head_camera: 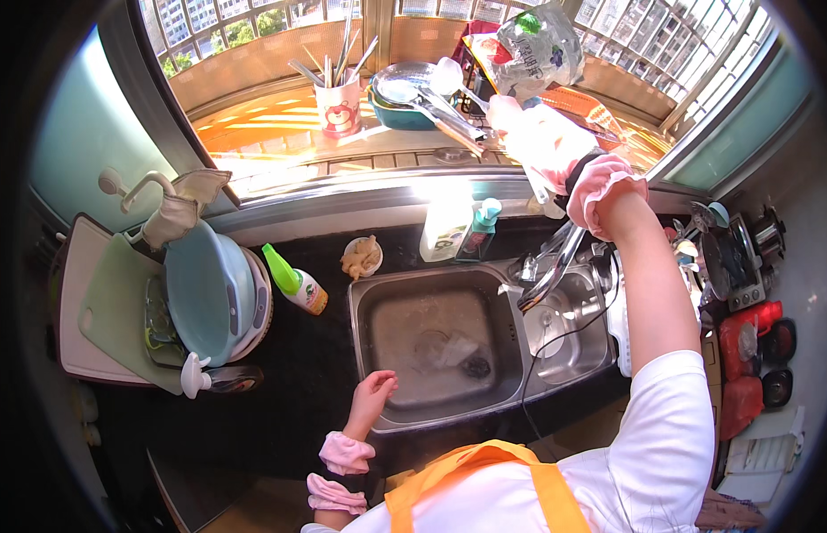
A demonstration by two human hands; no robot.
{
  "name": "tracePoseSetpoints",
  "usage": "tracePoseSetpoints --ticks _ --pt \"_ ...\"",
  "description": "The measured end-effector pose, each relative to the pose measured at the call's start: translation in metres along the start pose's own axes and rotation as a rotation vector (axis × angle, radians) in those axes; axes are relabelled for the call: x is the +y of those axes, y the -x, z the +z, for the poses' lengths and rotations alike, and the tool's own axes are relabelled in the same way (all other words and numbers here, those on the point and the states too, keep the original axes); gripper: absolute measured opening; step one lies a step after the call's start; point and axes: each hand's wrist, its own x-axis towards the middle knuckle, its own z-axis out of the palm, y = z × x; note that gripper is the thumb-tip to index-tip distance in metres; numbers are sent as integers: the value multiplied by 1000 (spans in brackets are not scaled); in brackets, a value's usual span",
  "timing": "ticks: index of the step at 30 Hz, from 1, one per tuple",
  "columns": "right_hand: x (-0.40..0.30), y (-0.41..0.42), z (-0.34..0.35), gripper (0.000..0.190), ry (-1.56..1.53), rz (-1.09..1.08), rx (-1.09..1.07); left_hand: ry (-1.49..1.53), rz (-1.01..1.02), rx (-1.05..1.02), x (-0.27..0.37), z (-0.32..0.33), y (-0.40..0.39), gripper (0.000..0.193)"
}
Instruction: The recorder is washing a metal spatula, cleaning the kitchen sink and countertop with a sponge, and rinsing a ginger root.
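My right hand (510,118) reaches over the window ledge in bright sun, its fingers round the handle of a white spoon (446,76). Glare hides part of that grip. Beneath the spoon, a steel pan or strainer (403,76) and other utensils rest on a teal basin (393,117). A grey printed plastic bag (543,50) stands just beyond the hand. My left hand (373,398) is loosely curled at the near left rim of the steel sink (413,320), with nothing visible in it. A dark round thing (476,368) lies on the sink floor.
A chrome faucet (556,266) and a black cord (580,330) cross the small basin. Pump bottles (476,230), a cup of ginger (362,258) and a green-capped bottle (296,280) stand behind and left. Blue basins (203,293) lean at left; a pink cup (338,110) holds utensils.
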Motion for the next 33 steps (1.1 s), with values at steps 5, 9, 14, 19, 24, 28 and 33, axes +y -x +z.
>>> tracePoseSetpoints --ticks 5,9,14,19,24,28,33 --pt "5 -14 25 22 -285 218 -6 36 -41 86 -9 -13 -1 21" --pt "-1 -11 34 32 -537 257 -90 55 -26 101 -11 -15 -2 22" --pt "58 -37 35 56 -337 65 -100 0 -8 8 -1 -3 -21 22" --pt "49 49 -34 47 -865 -34 -315 8 -28 1 -5 2 -18 21" --pt "78 175 -92 35 -465 -179 5 -243 176 11 -37 2 -30 24" --pt "79 331 -100 31 -569 -124 -29 -553 221 7 -44 6 -28 31" --pt "99 483 -106 29 -492 297 -349 -660 187 -38 -60 11 -28 32"
